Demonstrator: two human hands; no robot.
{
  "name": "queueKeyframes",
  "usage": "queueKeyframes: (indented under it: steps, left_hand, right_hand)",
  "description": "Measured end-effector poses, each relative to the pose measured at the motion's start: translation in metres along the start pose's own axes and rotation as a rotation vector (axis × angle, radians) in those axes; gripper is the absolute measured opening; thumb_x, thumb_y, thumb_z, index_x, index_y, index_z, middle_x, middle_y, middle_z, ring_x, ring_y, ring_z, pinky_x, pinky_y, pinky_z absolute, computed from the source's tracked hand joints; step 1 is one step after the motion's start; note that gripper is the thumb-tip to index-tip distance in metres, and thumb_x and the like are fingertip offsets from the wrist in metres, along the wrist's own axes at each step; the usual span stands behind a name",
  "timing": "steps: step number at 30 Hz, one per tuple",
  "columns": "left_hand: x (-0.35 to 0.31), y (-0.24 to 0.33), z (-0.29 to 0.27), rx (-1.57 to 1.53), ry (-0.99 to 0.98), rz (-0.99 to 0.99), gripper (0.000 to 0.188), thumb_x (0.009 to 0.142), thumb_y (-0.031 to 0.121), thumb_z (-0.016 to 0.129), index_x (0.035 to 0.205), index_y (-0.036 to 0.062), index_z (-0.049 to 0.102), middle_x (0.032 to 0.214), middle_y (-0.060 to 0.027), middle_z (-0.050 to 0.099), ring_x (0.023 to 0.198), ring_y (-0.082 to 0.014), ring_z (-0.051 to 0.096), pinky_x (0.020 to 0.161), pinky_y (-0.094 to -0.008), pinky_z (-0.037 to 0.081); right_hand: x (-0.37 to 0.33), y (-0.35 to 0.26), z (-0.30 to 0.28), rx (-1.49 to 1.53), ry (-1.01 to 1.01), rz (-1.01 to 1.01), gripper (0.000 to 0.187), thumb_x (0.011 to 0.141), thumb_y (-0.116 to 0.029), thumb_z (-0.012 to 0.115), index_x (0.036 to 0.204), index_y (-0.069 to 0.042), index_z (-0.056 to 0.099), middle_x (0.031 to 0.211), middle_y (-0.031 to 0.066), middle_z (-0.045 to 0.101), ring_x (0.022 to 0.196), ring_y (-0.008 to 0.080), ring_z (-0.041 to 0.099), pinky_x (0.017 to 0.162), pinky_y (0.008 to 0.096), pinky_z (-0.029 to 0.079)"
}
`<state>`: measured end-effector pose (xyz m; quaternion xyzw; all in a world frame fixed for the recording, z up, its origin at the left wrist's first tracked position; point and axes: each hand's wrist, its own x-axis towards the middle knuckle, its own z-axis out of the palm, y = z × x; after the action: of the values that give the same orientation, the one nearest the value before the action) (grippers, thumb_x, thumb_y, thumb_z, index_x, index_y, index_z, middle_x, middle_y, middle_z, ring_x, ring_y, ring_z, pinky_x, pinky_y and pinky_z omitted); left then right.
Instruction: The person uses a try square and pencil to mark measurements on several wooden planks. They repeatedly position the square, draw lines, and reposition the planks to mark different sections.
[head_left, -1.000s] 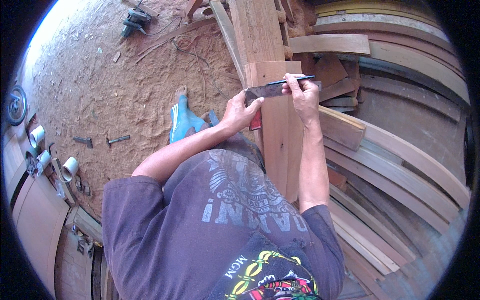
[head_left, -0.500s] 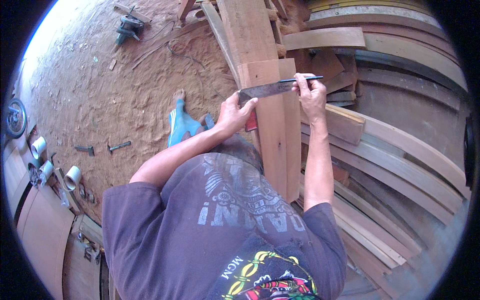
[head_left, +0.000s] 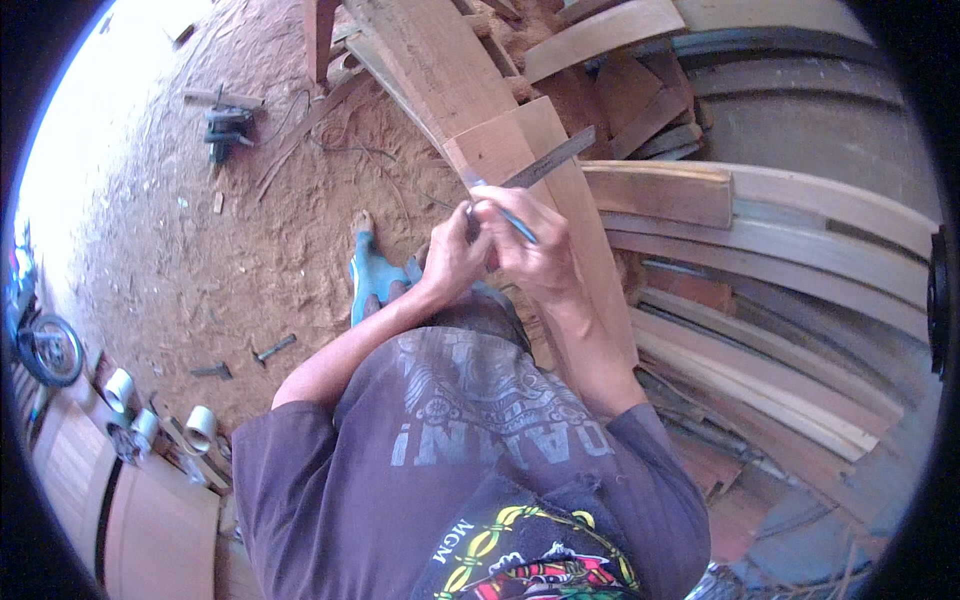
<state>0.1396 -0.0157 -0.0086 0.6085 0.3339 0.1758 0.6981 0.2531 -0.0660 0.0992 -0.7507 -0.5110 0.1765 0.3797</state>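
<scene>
A pale reddish wooden board [head_left: 575, 200] lies on a longer plank in front of me. Across its far part runs the dark metal blade of a try square [head_left: 555, 157]. My left hand [head_left: 455, 255] is closed on the square's near end at the board's left edge, its stock hidden by my fingers. My right hand [head_left: 535, 245] pinches a dark blue pencil [head_left: 518, 226], with the tip against the board's left edge by the blade. The two hands touch or nearly touch, and the right covers part of the left fingers.
The longer plank [head_left: 425, 65] stretches away beyond the board. Stacked timber [head_left: 780, 265] fills the right side. On the sandy floor lie a power tool [head_left: 228, 130] with a cord and a hammer [head_left: 275, 348]. White cans [head_left: 200, 425] and a motorbike wheel [head_left: 55, 350] are at left.
My right hand with the pencil has come from the board's right side to its left edge, beside my left hand. The square's blade now slants more steeply in view. My view has shifted.
</scene>
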Motion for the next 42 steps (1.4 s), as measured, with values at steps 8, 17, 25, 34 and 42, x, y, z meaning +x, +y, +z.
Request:
queueKeyframes:
  steps: [8,17,25,34,42]
  left_hand:
    - [-0.025,0.034,-0.010,0.201,-0.569,0.023,0.034,0.101,0.024,0.068,0.123,-0.0009,0.060,0.100,-0.0244,0.071,0.092,-0.0373,0.075,0.079,-0.0477,0.058]
    - [-0.053,0.050,0.016,0.482,-1.151,0.145,0.049,0.100,0.026,0.071,0.139,0.0008,0.056,0.129,-0.0218,0.069,0.112,-0.0354,0.072,0.093,-0.0453,0.059]
    - [-0.116,0.034,0.064,0.589,-1.432,0.396,0.042,0.097,0.028,0.073,0.134,0.0083,0.066,0.128,-0.0181,0.071,0.112,-0.0395,0.071,0.097,-0.0447,0.057]
    - [-0.115,0.039,0.112,0.605,-1.391,0.292,0.036,0.097,0.016,0.074,0.130,0.0027,0.066,0.117,-0.0185,0.073,0.106,-0.0291,0.074,0.086,-0.0403,0.063]
    - [-0.111,0.026,0.211,0.721,-1.545,1.001,0.051,0.093,0.023,0.077,0.134,-0.0024,0.059,0.137,-0.0240,0.061,0.129,-0.0436,0.058,0.109,-0.0500,0.047]
  right_hand:
    - [-0.137,-0.010,-0.008,0.005,0.207,0.551,0.036,0.102,-0.016,0.069,0.135,-0.003,0.061,0.114,0.0126,0.073,0.093,0.0224,0.074,0.085,0.0372,0.059]
    - [-0.239,-0.037,0.073,0.025,0.720,0.845,0.042,0.096,-0.023,0.073,0.130,-0.002,0.061,0.117,0.0243,0.067,0.106,0.0439,0.069,0.088,0.0473,0.056]
    - [-0.351,-0.039,0.091,0.530,1.268,0.932,0.024,0.099,-0.016,0.072,0.117,-0.001,0.067,0.099,0.0107,0.073,0.088,0.0167,0.071,0.076,0.0338,0.057]
    - [-0.393,-0.019,0.103,0.775,1.732,0.810,0.028,0.102,-0.017,0.071,0.125,-0.006,0.061,0.107,0.0038,0.065,0.091,0.0107,0.065,0.070,0.0296,0.058]
    - [-0.371,0.007,0.109,0.990,1.835,0.851,0.030,0.106,-0.027,0.066,0.126,-0.005,0.062,0.105,0.0038,0.066,0.086,0.0119,0.067,0.067,0.0301,0.060]
